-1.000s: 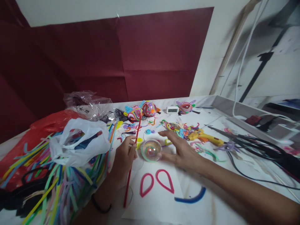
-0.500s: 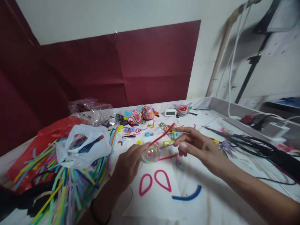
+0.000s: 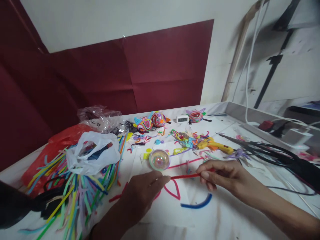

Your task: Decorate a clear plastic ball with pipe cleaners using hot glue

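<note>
A red pipe cleaner (image 3: 185, 176) stretches level between my two hands above a white paper sheet (image 3: 172, 211). My left hand (image 3: 143, 190) is closed round it, and a red end sticks out to the left of that hand. My right hand (image 3: 225, 175) pinches the other side between thumb and fingers. Just beyond them sits a clear round plastic dome (image 3: 159, 160) with a pale coloured rim. On the sheet lie pink loops, one loop (image 3: 178, 191) partly hidden by my left hand. A curved blue pipe cleaner (image 3: 196, 205) lies in front of my right hand.
Loose pipe cleaners (image 3: 77, 196) and a white plastic bag (image 3: 92, 156) fill the left side. Small pieces and a yellow-handled tool (image 3: 217, 146) lie behind. Decorated balls (image 3: 145, 124) and a small digital clock (image 3: 182, 119) stand at the back. Black cables (image 3: 265, 150) run along the right.
My right hand has come down and taken hold of the red pipe cleaner, which was slanting up from my left hand. It is now level and nearer me.
</note>
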A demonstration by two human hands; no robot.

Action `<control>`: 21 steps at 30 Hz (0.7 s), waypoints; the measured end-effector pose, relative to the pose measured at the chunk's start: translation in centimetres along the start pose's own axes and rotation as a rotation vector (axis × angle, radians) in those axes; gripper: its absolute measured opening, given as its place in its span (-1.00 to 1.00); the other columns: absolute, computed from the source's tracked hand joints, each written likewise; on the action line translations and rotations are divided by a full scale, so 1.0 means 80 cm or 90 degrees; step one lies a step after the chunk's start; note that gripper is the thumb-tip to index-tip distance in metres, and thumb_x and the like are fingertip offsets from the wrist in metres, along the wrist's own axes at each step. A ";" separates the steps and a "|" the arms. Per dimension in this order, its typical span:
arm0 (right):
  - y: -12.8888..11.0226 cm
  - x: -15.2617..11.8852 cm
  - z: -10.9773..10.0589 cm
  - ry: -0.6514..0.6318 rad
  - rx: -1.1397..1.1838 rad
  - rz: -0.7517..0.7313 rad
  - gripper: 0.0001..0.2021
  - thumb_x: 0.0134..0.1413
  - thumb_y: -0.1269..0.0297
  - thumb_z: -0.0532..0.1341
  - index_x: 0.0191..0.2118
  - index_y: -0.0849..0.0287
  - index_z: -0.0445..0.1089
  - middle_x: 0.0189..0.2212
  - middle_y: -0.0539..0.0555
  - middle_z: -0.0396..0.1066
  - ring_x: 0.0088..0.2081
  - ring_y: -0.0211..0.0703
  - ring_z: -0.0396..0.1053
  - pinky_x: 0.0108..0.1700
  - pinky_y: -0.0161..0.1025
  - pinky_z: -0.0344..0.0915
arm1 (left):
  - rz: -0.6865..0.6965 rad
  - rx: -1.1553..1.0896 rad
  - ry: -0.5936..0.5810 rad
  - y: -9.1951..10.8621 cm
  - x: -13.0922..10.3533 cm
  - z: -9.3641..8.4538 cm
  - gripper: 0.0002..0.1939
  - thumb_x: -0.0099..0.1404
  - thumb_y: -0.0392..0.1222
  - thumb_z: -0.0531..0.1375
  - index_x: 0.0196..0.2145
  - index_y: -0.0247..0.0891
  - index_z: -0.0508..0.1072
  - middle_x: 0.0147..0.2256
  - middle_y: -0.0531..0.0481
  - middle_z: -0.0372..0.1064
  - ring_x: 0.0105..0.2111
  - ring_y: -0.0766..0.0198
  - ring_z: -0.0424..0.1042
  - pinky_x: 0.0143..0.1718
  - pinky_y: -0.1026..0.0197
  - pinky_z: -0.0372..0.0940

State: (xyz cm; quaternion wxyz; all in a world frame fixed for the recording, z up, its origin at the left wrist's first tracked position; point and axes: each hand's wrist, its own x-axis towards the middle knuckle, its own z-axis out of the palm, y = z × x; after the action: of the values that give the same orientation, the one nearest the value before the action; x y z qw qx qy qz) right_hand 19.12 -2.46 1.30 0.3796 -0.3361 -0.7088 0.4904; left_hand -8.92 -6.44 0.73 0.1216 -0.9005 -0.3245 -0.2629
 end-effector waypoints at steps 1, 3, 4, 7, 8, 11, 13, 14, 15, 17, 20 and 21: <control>0.004 0.001 0.000 -0.007 -0.010 -0.002 -0.75 0.07 0.02 0.24 -0.35 0.10 0.51 -0.58 0.02 0.42 -0.56 -0.20 0.35 -0.52 -0.25 0.32 | 0.000 0.006 0.000 -0.001 0.002 0.000 -0.73 0.38 -0.36 0.00 0.00 -0.27 0.34 -0.21 -0.13 0.50 -0.28 0.21 0.53 -0.34 0.25 0.44; 0.013 0.005 -0.002 -0.012 -0.041 -0.002 -0.74 0.07 0.01 0.24 -0.34 0.10 0.50 -0.54 0.03 0.45 -0.52 -0.20 0.37 -0.50 -0.26 0.31 | -0.005 0.013 -0.005 -0.005 0.006 0.000 -0.76 0.39 -0.34 0.01 -0.03 -0.27 0.36 -0.20 -0.13 0.49 -0.23 0.20 0.52 -0.28 0.23 0.44; 0.018 0.007 -0.003 -0.011 -0.061 0.000 -0.72 0.07 0.00 0.24 -0.31 0.11 0.49 -0.52 0.04 0.45 -0.50 -0.20 0.37 -0.48 -0.27 0.31 | -0.009 0.011 -0.008 -0.009 0.008 0.000 -0.77 0.39 -0.34 0.01 -0.05 -0.27 0.37 -0.19 -0.13 0.49 -0.21 0.20 0.52 -0.25 0.22 0.43; 0.033 0.012 -0.006 0.005 -0.138 0.008 -0.65 0.06 -0.04 0.23 -0.20 0.15 0.47 -0.44 0.07 0.48 -0.42 -0.16 0.39 -0.42 -0.25 0.32 | -0.020 -0.015 -0.030 -0.023 0.005 -0.001 -0.78 0.38 -0.36 0.02 -0.07 -0.27 0.38 -0.18 -0.12 0.48 -0.19 0.20 0.50 -0.22 0.22 0.42; 0.036 0.011 -0.006 0.012 -0.170 0.007 -0.64 0.07 -0.04 0.22 -0.19 0.16 0.46 -0.41 0.08 0.49 -0.40 -0.14 0.40 -0.39 -0.24 0.32 | -0.026 -0.023 -0.044 -0.028 0.001 0.000 -0.77 0.37 -0.37 0.03 -0.08 -0.28 0.38 -0.18 -0.12 0.47 -0.19 0.20 0.49 -0.21 0.21 0.42; 0.040 0.005 -0.005 -0.010 -0.278 -0.007 -0.71 0.14 0.03 0.16 -0.23 0.15 0.45 -0.34 0.11 0.50 -0.34 -0.11 0.41 -0.35 -0.21 0.32 | -0.059 -0.037 -0.097 -0.044 -0.018 0.003 -0.78 0.35 -0.40 0.04 -0.10 -0.27 0.39 -0.20 -0.10 0.46 -0.20 0.22 0.48 -0.21 0.22 0.40; 0.038 -0.001 -0.002 -0.059 -0.336 -0.020 -0.76 0.19 0.12 0.11 -0.28 0.14 0.43 -0.37 0.08 0.48 -0.38 -0.15 0.39 -0.38 -0.24 0.30 | -0.087 -0.034 -0.132 -0.051 -0.030 0.007 -0.78 0.35 -0.41 0.03 -0.13 -0.27 0.40 -0.21 -0.08 0.45 -0.22 0.23 0.48 -0.23 0.22 0.40; 0.037 -0.004 0.000 -0.081 -0.355 -0.031 -0.78 0.20 0.15 0.11 -0.27 0.14 0.43 -0.38 0.06 0.47 -0.39 -0.17 0.38 -0.38 -0.25 0.30 | -0.099 -0.025 -0.154 -0.054 -0.035 0.009 -0.77 0.35 -0.42 0.02 -0.14 -0.27 0.40 -0.21 -0.08 0.45 -0.23 0.23 0.48 -0.24 0.22 0.40; 0.036 -0.008 0.002 -0.102 -0.369 -0.048 -0.80 0.21 0.18 0.10 -0.26 0.14 0.43 -0.37 0.06 0.47 -0.38 -0.18 0.39 -0.36 -0.25 0.31 | -0.112 -0.011 -0.177 -0.056 -0.039 0.010 -0.76 0.34 -0.43 0.02 -0.14 -0.27 0.40 -0.21 -0.08 0.45 -0.23 0.22 0.48 -0.24 0.21 0.40; 0.038 -0.013 0.007 -0.144 -0.395 -0.086 -0.81 0.23 0.22 0.10 -0.20 0.13 0.44 -0.28 0.09 0.47 -0.28 -0.15 0.42 -0.25 -0.24 0.34 | -0.138 0.025 -0.226 -0.058 -0.042 0.013 -0.75 0.33 -0.44 0.01 -0.13 -0.27 0.40 -0.20 -0.08 0.44 -0.23 0.20 0.48 -0.25 0.19 0.40; 0.046 -0.021 0.013 -0.198 -0.438 -0.103 -0.82 0.22 0.26 0.14 -0.12 0.09 0.45 -0.13 0.14 0.43 -0.07 -0.07 0.39 -0.06 -0.16 0.33 | -0.177 0.064 -0.299 -0.055 -0.038 0.015 -0.74 0.32 -0.44 0.02 -0.12 -0.24 0.40 -0.18 -0.08 0.43 -0.22 0.17 0.48 -0.27 0.17 0.41; 0.048 -0.023 0.015 -0.208 -0.448 -0.093 -0.82 0.21 0.27 0.16 -0.11 0.09 0.44 -0.10 0.14 0.41 -0.03 -0.05 0.36 -0.02 -0.14 0.32 | -0.190 0.077 -0.321 -0.053 -0.035 0.016 -0.74 0.32 -0.44 0.02 -0.13 -0.24 0.40 -0.18 -0.08 0.43 -0.22 0.16 0.48 -0.27 0.16 0.40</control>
State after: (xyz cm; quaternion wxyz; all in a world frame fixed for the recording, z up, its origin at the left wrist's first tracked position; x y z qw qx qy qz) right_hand 19.37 -3.38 -3.02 0.1570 -0.3119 -0.9068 0.2362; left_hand -13.00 -4.19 -1.65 0.0504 -0.8709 -0.4881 -0.0263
